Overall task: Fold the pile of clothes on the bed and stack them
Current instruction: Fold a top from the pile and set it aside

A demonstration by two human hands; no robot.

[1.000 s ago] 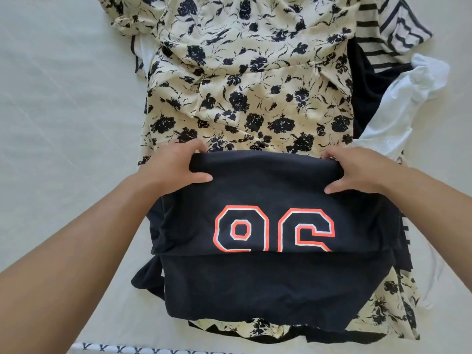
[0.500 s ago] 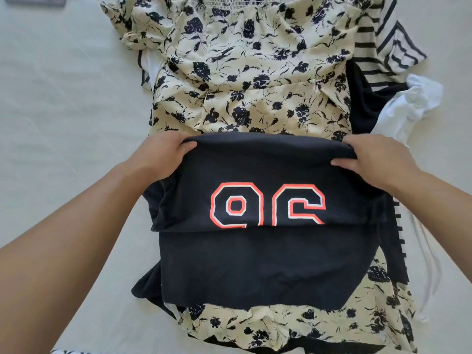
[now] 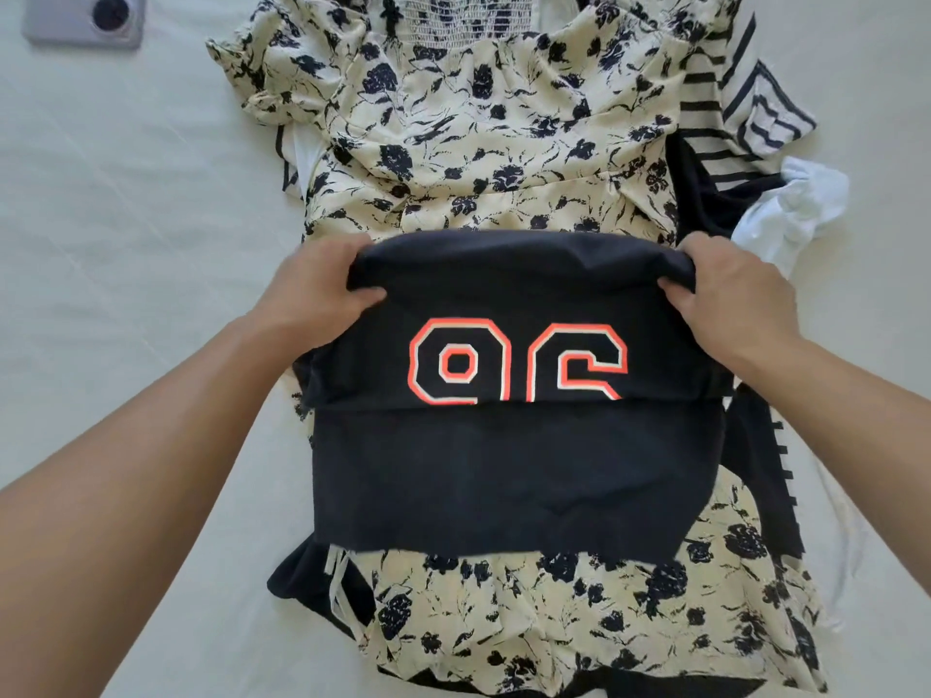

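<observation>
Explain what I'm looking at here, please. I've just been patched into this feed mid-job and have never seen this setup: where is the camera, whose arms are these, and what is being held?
There is no machine here: a person is folding clothes with bare hands. The single picture comes from a wide-angle camera worn on the person's head, looking forward and down, so both forearms enter from the bottom.

The left hand and right hand each grip a far corner of a dark navy cotton shirt with an orange-and-white printed number, its upper part doubled over the lower.

Under it lies a pile: a cream dress with a black flower print, a black-and-white striped top and a crumpled white garment, all on a pale bed sheet. A lilac phone lies face down at the top left.
</observation>
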